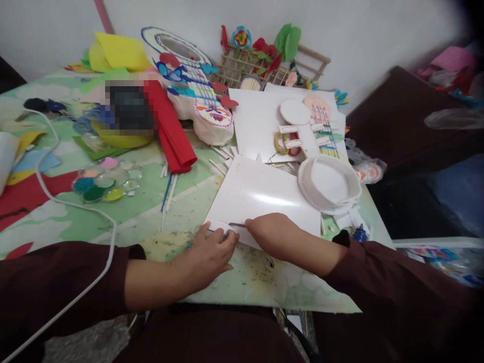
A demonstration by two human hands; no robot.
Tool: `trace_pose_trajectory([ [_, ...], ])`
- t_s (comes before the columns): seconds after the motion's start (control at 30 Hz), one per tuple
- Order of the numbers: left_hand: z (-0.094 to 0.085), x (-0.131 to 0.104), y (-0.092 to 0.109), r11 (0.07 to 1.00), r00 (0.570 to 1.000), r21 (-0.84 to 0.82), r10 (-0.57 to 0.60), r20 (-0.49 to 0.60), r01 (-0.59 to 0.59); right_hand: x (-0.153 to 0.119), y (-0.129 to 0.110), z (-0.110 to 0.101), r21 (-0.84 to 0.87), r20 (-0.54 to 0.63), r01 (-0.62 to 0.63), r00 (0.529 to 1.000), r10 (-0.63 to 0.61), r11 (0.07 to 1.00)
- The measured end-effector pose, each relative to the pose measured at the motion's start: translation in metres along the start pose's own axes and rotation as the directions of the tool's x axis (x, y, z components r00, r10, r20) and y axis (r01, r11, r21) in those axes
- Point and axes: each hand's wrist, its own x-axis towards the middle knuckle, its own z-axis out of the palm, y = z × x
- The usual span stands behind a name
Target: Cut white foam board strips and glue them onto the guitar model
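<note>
A sheet of glossy white card point(260, 189) lies on the table in front of me. My left hand point(212, 252) rests at its near left corner with the fingers spread and pressing on the edge. A short dark strip shows under those fingers, too little of it to name. My right hand point(274, 234) is closed over the near part of the card, gripping a thin dark blade point(237, 225). The blade's tip points left, close to my left fingertips, and touches or nearly touches the card. Its handle is hidden in my fist.
A round white band-shaped box point(328, 184) stands on the card's right side. Behind are more white boards point(253, 116), a decorated paper guitar point(207, 101) and red folded paper point(172, 131). A paint palette point(108, 179) sits left. A white cable point(75, 204) crosses my left sleeve.
</note>
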Motion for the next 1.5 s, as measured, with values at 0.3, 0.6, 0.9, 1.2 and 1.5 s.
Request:
trace_pose_trajectory([
  [0.3, 0.002, -0.001, -0.002, 1.0, 1.0, 0.003, 0.015, 0.017, -0.015, -0.02, 0.01, 0.011, 0.002, 0.029, -0.056, 0.998, 0.056, 0.998],
  [0.6, -0.001, -0.001, -0.001, 0.998, 0.999, 0.054, 0.011, 0.042, -0.013, -0.058, 0.031, 0.032, -0.01, 0.05, -0.182, 0.982, 0.183, 0.983],
  [0.9, 0.001, -0.001, -0.002, 0.998, 1.0, 0.059, 0.024, 0.011, -0.025, -0.096, 0.05, 0.059, -0.009, 0.045, -0.259, 0.965, 0.259, 0.966],
  [1.2, 0.006, -0.001, -0.005, 0.998, 0.998, 0.056, 0.041, -0.05, -0.038, -0.152, 0.085, 0.084, -0.069, 0.109, -0.387, 0.913, 0.393, 0.919],
  [1.5, -0.012, 0.011, 0.0, 0.987, 0.995, 0.119, 0.103, 0.017, -0.104, -0.128, 0.076, 0.079, 0.099, -0.174, -0.432, 0.879, 0.443, 0.896],
])
